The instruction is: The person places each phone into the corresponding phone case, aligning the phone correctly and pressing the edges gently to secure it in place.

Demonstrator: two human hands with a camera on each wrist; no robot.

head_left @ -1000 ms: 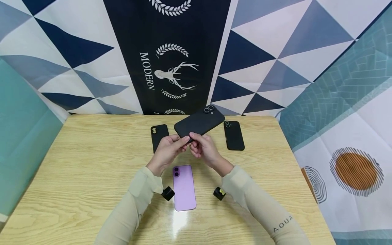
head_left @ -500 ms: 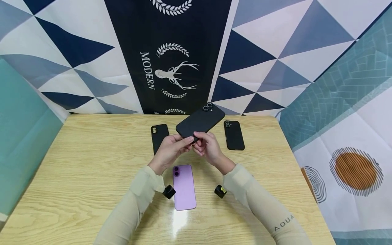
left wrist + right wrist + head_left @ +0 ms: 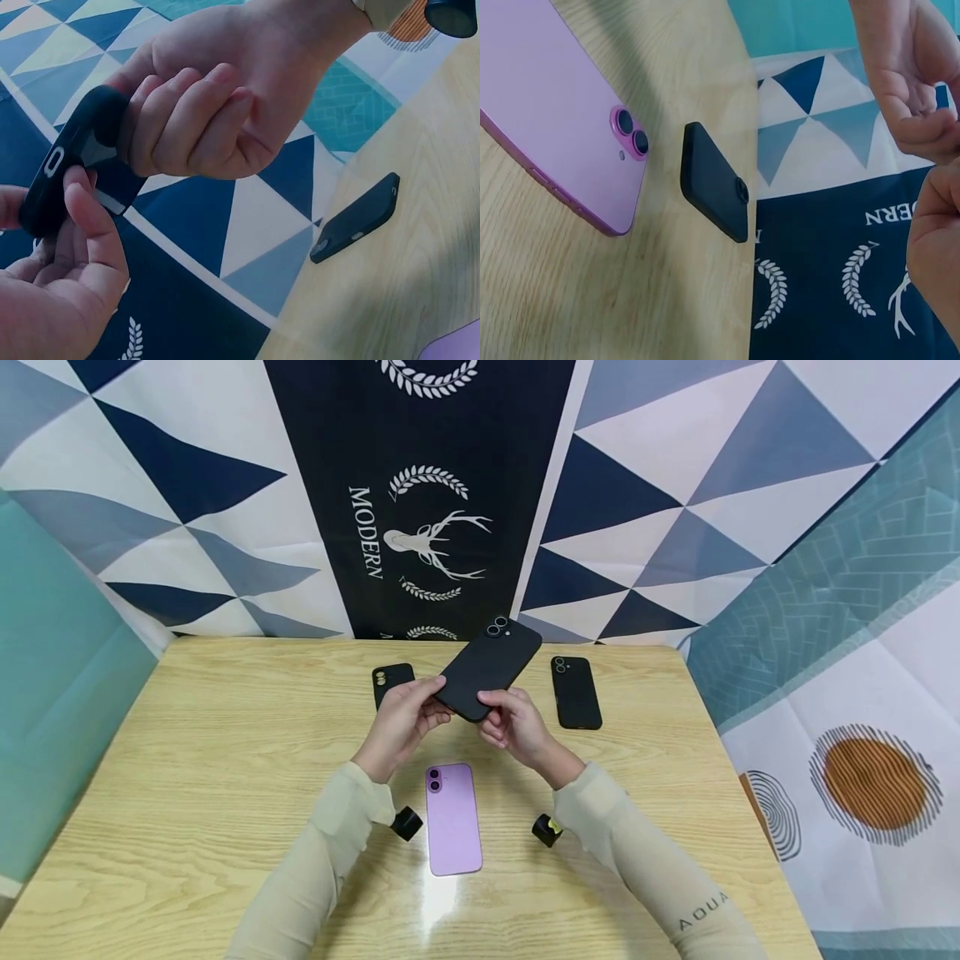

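Observation:
Both hands hold a black phone case (image 3: 491, 664) tilted above the back of the table, its two-ring camera end pointing up and away. My left hand (image 3: 401, 722) pinches its lower left edge, thumb on top. My right hand (image 3: 521, 725) grips the lower right corner with thumb above and fingers curled below. An oval cutout shows in the end of the held case (image 3: 45, 195) in the left wrist view. Whether a phone sits inside, I cannot tell. Below the hands a purple phone (image 3: 453, 822) lies camera side up on the table.
A second black case (image 3: 392, 678) lies behind my left hand, partly covered by it. Another black phone-shaped piece (image 3: 576, 695) lies to the right of my right hand. Patterned cloth (image 3: 442, 527) hangs along the wooden table's (image 3: 247, 735) back edge.
The held case has turned steeper, its lower end swinging down toward me. My left hand has slid from the bottom end to the left edge. The phone on the table has stayed put.

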